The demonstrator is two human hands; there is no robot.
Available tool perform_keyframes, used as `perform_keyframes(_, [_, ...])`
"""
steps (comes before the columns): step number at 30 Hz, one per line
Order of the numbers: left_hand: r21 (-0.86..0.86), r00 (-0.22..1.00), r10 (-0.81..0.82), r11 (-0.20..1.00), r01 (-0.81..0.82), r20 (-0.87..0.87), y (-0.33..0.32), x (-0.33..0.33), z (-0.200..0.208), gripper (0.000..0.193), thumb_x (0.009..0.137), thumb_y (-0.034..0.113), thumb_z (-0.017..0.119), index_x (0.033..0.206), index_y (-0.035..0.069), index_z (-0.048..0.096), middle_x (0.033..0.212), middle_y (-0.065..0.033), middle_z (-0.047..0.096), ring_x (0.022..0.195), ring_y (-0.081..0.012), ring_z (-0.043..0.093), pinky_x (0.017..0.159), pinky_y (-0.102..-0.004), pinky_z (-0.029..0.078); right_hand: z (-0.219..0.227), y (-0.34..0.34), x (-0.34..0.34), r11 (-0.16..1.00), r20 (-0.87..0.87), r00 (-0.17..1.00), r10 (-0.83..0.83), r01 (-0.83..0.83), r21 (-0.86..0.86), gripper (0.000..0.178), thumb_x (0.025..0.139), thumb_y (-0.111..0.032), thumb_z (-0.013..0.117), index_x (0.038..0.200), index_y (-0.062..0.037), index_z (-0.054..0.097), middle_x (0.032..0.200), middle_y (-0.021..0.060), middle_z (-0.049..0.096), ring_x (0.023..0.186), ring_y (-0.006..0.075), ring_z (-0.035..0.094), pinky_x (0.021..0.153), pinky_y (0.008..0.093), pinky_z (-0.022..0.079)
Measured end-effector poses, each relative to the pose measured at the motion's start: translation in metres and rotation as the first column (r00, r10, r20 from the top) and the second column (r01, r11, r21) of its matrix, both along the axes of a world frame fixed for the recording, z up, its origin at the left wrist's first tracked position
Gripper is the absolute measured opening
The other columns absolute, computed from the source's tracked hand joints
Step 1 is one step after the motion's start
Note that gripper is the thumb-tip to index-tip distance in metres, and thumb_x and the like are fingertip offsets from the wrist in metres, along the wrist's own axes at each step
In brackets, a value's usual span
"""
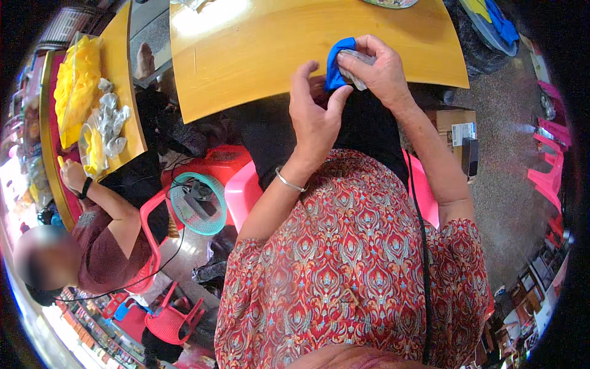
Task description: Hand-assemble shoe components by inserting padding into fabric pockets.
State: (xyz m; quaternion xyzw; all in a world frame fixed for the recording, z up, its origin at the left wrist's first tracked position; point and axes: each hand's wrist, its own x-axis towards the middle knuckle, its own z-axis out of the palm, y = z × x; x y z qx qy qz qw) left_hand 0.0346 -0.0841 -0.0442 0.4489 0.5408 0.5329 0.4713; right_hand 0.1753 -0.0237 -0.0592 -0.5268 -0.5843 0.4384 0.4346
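Observation:
My right hand (384,71) pinches a folded piece of blue cloth (335,64) together with a crinkled, clear greyish plastic bag (359,71), over the near edge of the table. My left hand (313,107) is beside the cloth on its left side. Its fingers are raised and apart from the thumb, and they are slightly blurred. The left thumb tip comes close to the cloth's lower end; whether it touches, I cannot tell. A silver bangle circles my left wrist.
Before me is a yellow wooden table (258,61). A tub (505,43) with blue and yellow pieces stands at the upper right. Leftward, a co-worker's hand (74,175) is near yellow pieces (77,80) and bagged items (112,120). A teal basket (215,227) and a cardboard box (445,123) flank me.

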Motion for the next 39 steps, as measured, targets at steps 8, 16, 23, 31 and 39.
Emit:
perform_keyframes(8, [0.543, 0.789, 0.205, 0.819, 0.185, -0.579, 0.019, -0.012, -0.012, 0.023, 0.070, 0.001, 0.072, 0.089, 0.001, 0.060, 0.094, -0.0157, 0.060, 0.083, -0.0321, 0.057, 0.071, -0.0391, 0.048, 0.001, 0.007, -0.006, 1.000, 0.144, 0.989, -0.023, 0.022, 0.011, 0.040, 0.082, -0.020, 0.071, 0.115, -0.0021, 0.055, 0.088, 0.0046, 0.066, 0.078, 0.0103, 0.062, 0.069, 0.0239, 0.050])
perform_keyframes(16, [0.479, 0.880, 0.209, 0.878, 0.024, -0.427, 0.022, -0.027, -0.004, 0.011, 0.078, -0.002, 0.067, 0.086, 0.000, 0.060, 0.091, -0.0138, 0.064, 0.081, -0.0269, 0.062, 0.071, -0.0329, 0.050, 0.031, -0.001, 0.006, 0.928, -0.458, 0.847, 0.271, -0.357, -0.111, 0.058, 0.084, -0.011, 0.067, 0.136, -0.0073, 0.042, 0.118, 0.0085, 0.054, 0.107, 0.0152, 0.055, 0.086, 0.0297, 0.049])
perform_keyframes(23, [0.429, 0.911, 0.163, 0.903, 0.017, -0.379, 0.019, -0.030, 0.000, 0.009, 0.080, -0.001, 0.067, 0.087, 0.000, 0.061, 0.091, -0.0123, 0.064, 0.077, -0.0205, 0.063, 0.067, -0.0290, 0.051, 0.034, -0.009, 0.004, 0.832, 0.375, 0.901, 0.218, -0.372, 0.411, 0.048, 0.076, -0.007, 0.070, 0.122, -0.0097, 0.057, 0.111, 0.0111, 0.056, 0.100, 0.0249, 0.060, 0.080, 0.0331, 0.053])
perform_keyframes(31, [0.336, 0.949, 0.099, 0.942, 0.008, -0.299, 0.009, -0.030, -0.013, 0.011, 0.080, -0.002, 0.067, 0.088, -0.001, 0.061, 0.089, -0.0116, 0.061, 0.071, -0.0164, 0.061, 0.061, -0.0261, 0.050, 0.023, -0.002, 0.000, 0.875, 0.462, 0.868, 0.181, -0.357, 0.327, 0.025, 0.076, -0.015, 0.071, 0.099, -0.0077, 0.066, 0.091, 0.0105, 0.059, 0.082, 0.0279, 0.062, 0.070, 0.0338, 0.051])
perform_keyframes(39, [0.386, 0.855, 0.165, 0.921, 0.044, -0.491, 0.023, -0.032, -0.010, 0.012, 0.081, -0.003, 0.065, 0.092, 0.000, 0.060, 0.094, -0.0089, 0.061, 0.073, -0.0141, 0.061, 0.063, -0.0239, 0.051, 0.026, 0.010, -0.009, 0.908, 0.519, 0.853, 0.048, -0.253, 0.333, 0.018, 0.076, -0.020, 0.069, 0.085, -0.0065, 0.063, 0.084, 0.0107, 0.056, 0.076, 0.0291, 0.058, 0.069, 0.0369, 0.049])
